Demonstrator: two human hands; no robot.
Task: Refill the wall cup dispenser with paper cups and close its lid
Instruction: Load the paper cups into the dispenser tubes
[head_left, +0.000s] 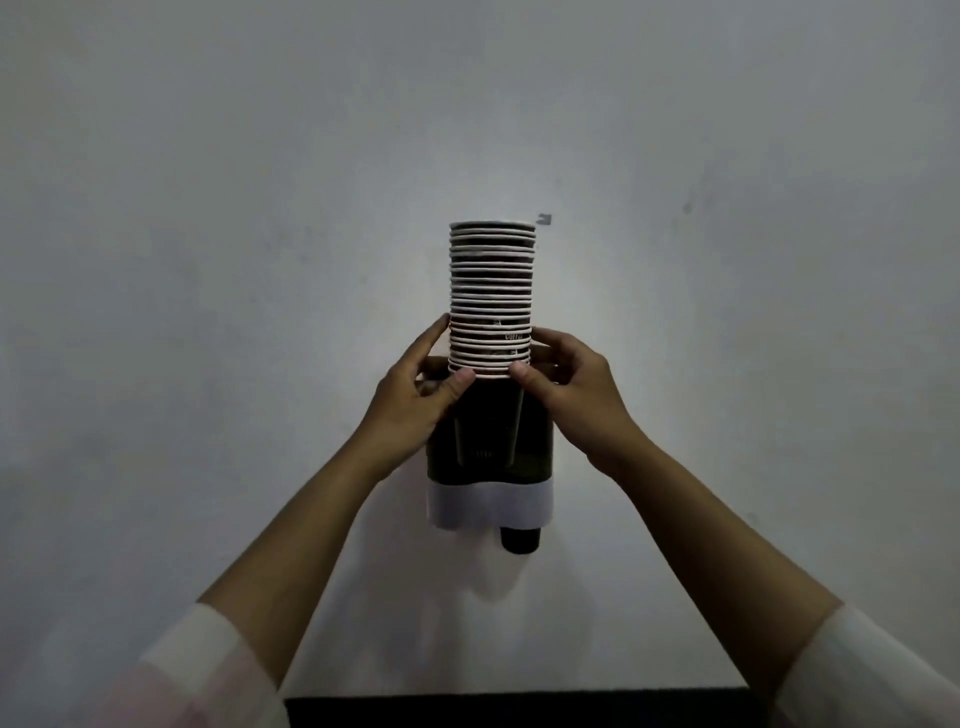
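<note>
Head view puts the stack of paper cups (491, 296) upright at the middle of the wall (208, 208), its lowest cup sunk into the open top of the wall cup dispenser (488, 467) while most of the white rims tower above it. The left hand (415, 389) grips the stack from its side, thumb on the bottom rims and fingers curled round the back; the right hand (566, 384) clamps it from the other side the same way, so both hands are closed on the cups, near the dispenser's mouth. One dark cup (519, 540) pokes out under the dispenser's white lower band, on its right side. By my reading the refill is partway: the cups have entered the tube but have far to slide down, and no lid is visible here, so the closing is not yet done. A small grey mark (544, 219) sits on the wall just right of the stack's top, and a dark strip (519, 709) runs along the wall's bottom edge.
</note>
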